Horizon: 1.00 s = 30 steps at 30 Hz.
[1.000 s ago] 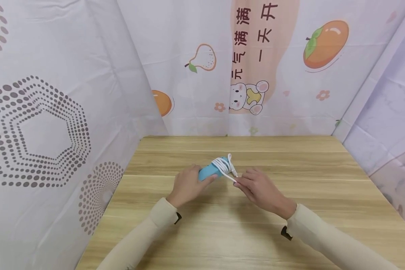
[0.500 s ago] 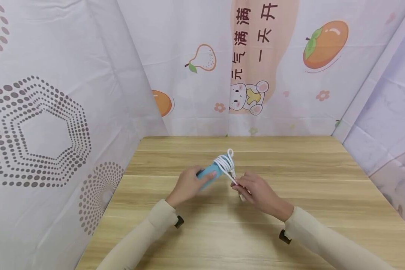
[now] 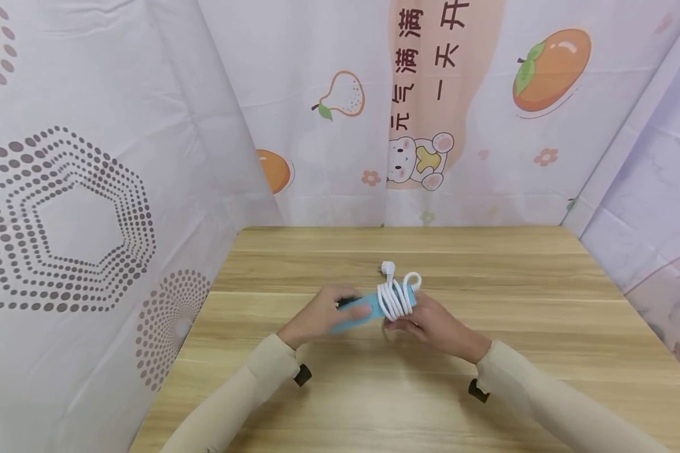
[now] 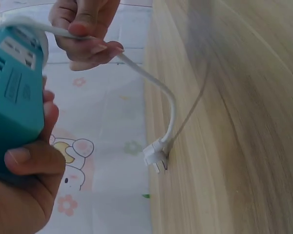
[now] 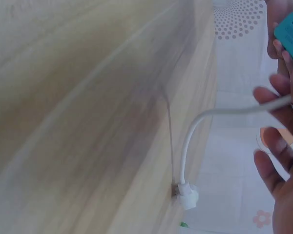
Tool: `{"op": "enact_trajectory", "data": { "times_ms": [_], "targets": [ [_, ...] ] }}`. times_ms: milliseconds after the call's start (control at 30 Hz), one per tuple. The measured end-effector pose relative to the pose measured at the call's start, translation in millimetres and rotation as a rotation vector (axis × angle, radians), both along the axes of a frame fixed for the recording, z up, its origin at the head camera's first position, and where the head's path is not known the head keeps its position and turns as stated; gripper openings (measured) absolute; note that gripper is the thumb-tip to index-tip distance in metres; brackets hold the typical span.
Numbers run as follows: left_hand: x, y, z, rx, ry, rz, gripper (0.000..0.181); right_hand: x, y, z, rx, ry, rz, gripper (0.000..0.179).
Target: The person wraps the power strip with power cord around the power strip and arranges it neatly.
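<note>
A blue power strip [image 3: 352,313] is held above the table, its far end wound with several turns of white cord [image 3: 395,301]. My left hand [image 3: 313,314] grips its near end, thumb on top. In the head view, my right hand [image 3: 441,326] is at the wound end, its fingertips partly hidden by the strip. The left wrist view shows the right hand [image 4: 85,36] pinching the cord [image 4: 151,78] between thumb and fingers. From there the cord hangs down to a white plug [image 4: 155,154] close to the tabletop. In the right wrist view, the cord [image 5: 234,111] crosses the fingers.
A wood-grain table [image 3: 487,390] lies under both hands. Printed white curtains [image 3: 294,56] stand behind it and along the left side, with pale cloth on the right. A dark wrist mount [image 3: 303,375] shows under the left sleeve.
The wound end of the strip has swung right and lies more level. The plug now shows beyond the strip. My right hand has shifted from in front of the coils to beneath that end.
</note>
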<state>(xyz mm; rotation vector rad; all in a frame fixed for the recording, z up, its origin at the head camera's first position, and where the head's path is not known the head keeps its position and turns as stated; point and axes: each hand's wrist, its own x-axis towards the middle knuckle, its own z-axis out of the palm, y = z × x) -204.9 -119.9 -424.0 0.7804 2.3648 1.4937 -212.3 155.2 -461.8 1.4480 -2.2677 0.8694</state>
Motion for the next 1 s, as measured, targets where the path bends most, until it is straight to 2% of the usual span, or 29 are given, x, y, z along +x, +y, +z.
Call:
{"op": "enact_trajectory", "data": {
  "times_ms": [167, 267, 367, 500, 567, 667, 833, 933, 1000],
  "targets": [
    [0.7, -3.2, -2.5, -0.021, 0.039, -0.133, 0.025, -2.5, 3, 1.3, 0.028, -0.039, 0.027, 0.033],
    [0.5, -4.0, -3.8, -0.028, 0.049, -0.21, 0.019, -4.5, 6, 3.3, 0.019, -0.085, 0.026, 0.023],
    [0.6, -4.0, -4.2, -0.05, 0.072, -0.3, 0.016, -8.8, 6, 6.6, 0.079, -0.025, 0.074, 0.014],
    [2.0, -3.4, -3.4, -0.119, 0.113, -0.397, 0.019, -17.1, 4, 10.3, 0.166, 0.178, 0.162, 0.012],
    [3.2, -2.9, -2.4, -0.16, 0.133, -0.425, 0.022, -20.5, 4, 11.7, 0.181, 0.223, 0.174, 0.013],
    [4.7, -1.3, -1.4, -0.249, 0.209, -0.432, 0.029, -24.5, 3, 13.9, 0.222, 0.274, 0.145, 0.016],
    [6.3, 5.8, -6.6, -0.464, 0.43, -0.367, 0.045, -31.0, -2, 20.2, 0.316, 0.353, 0.051, 0.016],
    [7.1, 10.5, -10.5, -0.567, 0.497, -0.319, 0.051, -32.9, -4, 25.2, 0.354, 0.391, 0.015, 0.018],
    [7.5, 11.7, -13.8, -0.603, 0.493, -0.285, 0.053, -32.6, -4, 27.8, 0.361, 0.403, -0.004, 0.019]
  ]
}}
